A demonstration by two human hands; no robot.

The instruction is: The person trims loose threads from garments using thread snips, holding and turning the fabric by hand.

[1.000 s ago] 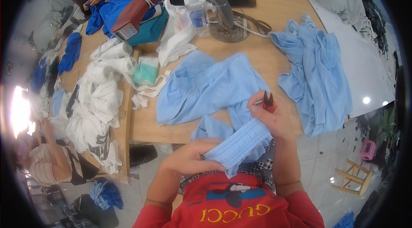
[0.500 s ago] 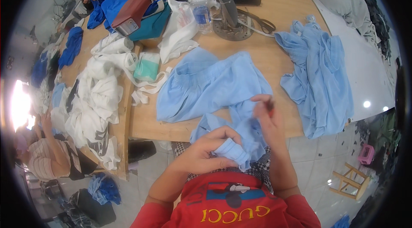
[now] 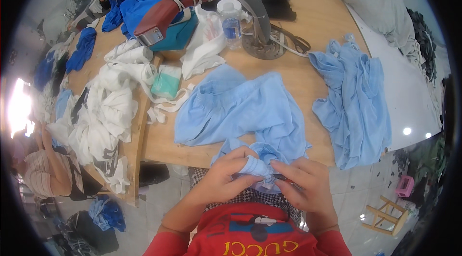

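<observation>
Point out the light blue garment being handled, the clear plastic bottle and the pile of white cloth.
light blue garment (image 3: 250, 106), head view, flat middle of the fabric on the table
clear plastic bottle (image 3: 231, 21), head view, its body below the cap
pile of white cloth (image 3: 113, 106), head view, centre of the heap

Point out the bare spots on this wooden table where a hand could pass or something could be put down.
Bare wood shows between the spread light blue garment and the blue pile, and behind that pile up to the grey cloth. A narrow strip runs along the near edge by the left hand. The white fabric heap and machine crowd the left.
</observation>
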